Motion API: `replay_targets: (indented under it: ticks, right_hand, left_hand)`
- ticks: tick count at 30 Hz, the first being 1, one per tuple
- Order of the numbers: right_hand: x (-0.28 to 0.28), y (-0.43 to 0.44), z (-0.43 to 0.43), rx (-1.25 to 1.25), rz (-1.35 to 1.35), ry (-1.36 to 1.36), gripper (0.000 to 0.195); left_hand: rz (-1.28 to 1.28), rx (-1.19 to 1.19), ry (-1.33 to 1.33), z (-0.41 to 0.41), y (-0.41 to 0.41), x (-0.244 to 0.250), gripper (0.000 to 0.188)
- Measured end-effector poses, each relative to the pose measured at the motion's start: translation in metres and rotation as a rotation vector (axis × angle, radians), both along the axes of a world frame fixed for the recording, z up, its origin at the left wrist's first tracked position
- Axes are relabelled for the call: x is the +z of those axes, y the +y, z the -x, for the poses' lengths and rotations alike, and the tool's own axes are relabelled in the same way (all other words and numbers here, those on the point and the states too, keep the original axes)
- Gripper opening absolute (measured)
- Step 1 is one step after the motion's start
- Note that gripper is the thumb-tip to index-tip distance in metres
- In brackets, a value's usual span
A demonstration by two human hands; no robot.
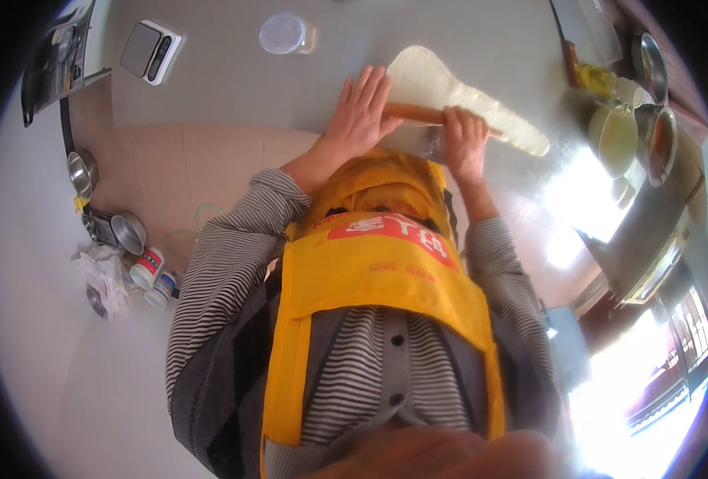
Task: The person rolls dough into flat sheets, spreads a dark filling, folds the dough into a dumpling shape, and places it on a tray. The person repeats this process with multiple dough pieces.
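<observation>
A sheet of pale dough [432, 75] lies on the grey worktop [222, 78], broad at its far left and tapering to a rounded tip at the right. Across its near side runs a wooden rolling pin [414, 112]. My left hand [357, 114] is flat, fingers stretched out, over the pin's left end and beside the dough's left edge; how much of the pin lies beneath the palm is hidden. Curled over the pin further right is my right hand [465, 135], with a short length of pin showing past it.
A kitchen scale [149, 52] and a lidded clear tub [283, 33] stand at the back left. To the right are a wooden-handled knife [571, 63], an oil bottle [596, 81], a pale bowl [614, 141] and metal bowls [656, 146]. My yellow apron [384, 263] meets the worktop's near edge.
</observation>
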State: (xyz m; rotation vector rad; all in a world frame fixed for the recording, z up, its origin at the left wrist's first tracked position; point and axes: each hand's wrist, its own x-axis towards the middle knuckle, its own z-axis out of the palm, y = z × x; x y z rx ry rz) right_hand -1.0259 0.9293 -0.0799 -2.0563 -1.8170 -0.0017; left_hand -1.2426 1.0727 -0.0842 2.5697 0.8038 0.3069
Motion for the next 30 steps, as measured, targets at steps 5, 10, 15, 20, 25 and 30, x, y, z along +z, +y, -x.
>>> replay_targets:
  ticks: [5, 10, 15, 20, 25, 30]
  right_hand:
    - [-0.016, 0.068, -0.054, 0.007, -0.074, 0.037, 0.046]
    - [-0.025, 0.108, -0.094, 0.064, -0.019, -0.025, 0.047]
    - [-0.014, 0.110, -0.108, 0.210, 0.015, -0.019, 0.037]
    - [-0.009, 0.051, -0.055, 0.098, 0.004, 0.043, 0.035]
    - [-0.004, 0.018, -0.008, -0.024, 0.039, 0.098, 0.044]
    - [-0.019, 0.036, -0.015, -0.172, 0.180, -0.001, 0.054]
  left_hand:
    - [-0.174, 0.022, -0.007, -0.063, 0.057, -0.022, 0.076]
    - [-0.205, 0.078, -0.038, -0.120, 0.107, -0.021, 0.076]
    - [-0.164, 0.114, -0.061, -0.127, 0.121, -0.015, 0.075]
    - [-0.158, 0.062, -0.045, -0.078, 0.077, -0.020, 0.075]
    - [-0.119, 0.020, 0.047, -0.023, 0.024, -0.018, 0.072]
    - [-0.119, 0.074, -0.054, -0.052, 0.058, -0.015, 0.070]
